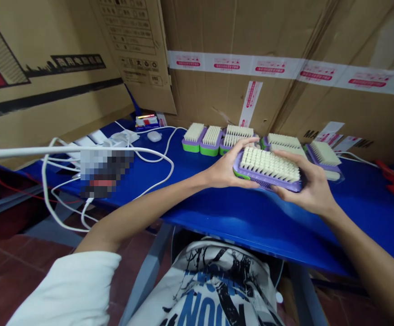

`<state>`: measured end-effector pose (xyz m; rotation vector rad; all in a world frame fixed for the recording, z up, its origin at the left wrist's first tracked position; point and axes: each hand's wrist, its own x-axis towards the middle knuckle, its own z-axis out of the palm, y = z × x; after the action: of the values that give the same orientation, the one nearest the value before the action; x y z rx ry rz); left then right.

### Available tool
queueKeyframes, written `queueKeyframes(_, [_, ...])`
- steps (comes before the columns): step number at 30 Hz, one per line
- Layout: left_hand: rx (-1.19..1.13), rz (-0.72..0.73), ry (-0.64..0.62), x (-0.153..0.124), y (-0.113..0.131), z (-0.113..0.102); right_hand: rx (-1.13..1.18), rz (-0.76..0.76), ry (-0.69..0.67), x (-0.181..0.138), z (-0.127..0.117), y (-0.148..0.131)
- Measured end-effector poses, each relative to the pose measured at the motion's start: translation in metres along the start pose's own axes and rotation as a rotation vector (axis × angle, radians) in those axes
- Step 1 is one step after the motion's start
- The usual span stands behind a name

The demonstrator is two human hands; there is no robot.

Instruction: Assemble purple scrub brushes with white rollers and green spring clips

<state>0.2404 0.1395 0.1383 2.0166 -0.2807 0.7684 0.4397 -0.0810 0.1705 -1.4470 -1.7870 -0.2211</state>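
Between both hands I hold a scrub brush [269, 165], raised over the blue table with its cream bristles facing up. Its body is purple with a green part at the left end. My left hand [230, 165] grips that left end, thumb and fingers on opposite sides. The right end is gripped by my right hand [307, 183], fingers over the far edge and thumb on the near side. Behind them, more bristle-up brushes stand in a row: a green-and-purple brush [193, 138], another brush [211, 140], and others farther right, partly hidden by my hands.
White cables [159, 185] loop over the left side of the blue table [197, 203]. A blurred-out device [105, 174] lies among them. Near the back is a white rounded object [154, 136]. Cardboard [210, 99] walls the rear, and a red object [392, 179] sits far right.
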Motion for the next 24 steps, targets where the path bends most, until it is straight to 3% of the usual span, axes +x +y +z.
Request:
queueKeyframes(5, [0.177,0.058,0.028,0.003,-0.003,-0.008,-0.044,0.013,0.035,0.003,0.009,-0.007])
queueKeyframes(9, [0.459,0.212,-0.056,0.004,0.002,-0.009,-0.103,0.03,0.073,0.003,0.018,-0.019])
queueKeyframes(12, [0.458,0.282,-0.085,0.002,0.011,-0.003,0.033,0.089,0.113,0.001,0.021,-0.024])
queueKeyframes(14, [0.408,0.291,-0.027,0.003,0.016,-0.004,0.099,0.135,0.189,0.001,0.018,-0.018])
queueKeyframes(16, [0.402,0.288,0.075,0.004,0.019,-0.007,-0.025,0.164,0.209,0.0,0.013,-0.004])
queueKeyframes(18, [0.441,0.285,0.158,0.004,0.019,-0.011,-0.307,0.159,0.062,0.0,0.011,0.012])
queueKeyframes(21, [0.508,0.275,0.211,0.001,0.015,-0.008,-0.679,0.112,-0.311,-0.003,0.015,0.029])
queueKeyframes(24, [0.545,0.238,0.219,-0.005,0.008,0.002,-0.817,0.114,-0.45,-0.004,0.023,0.032])
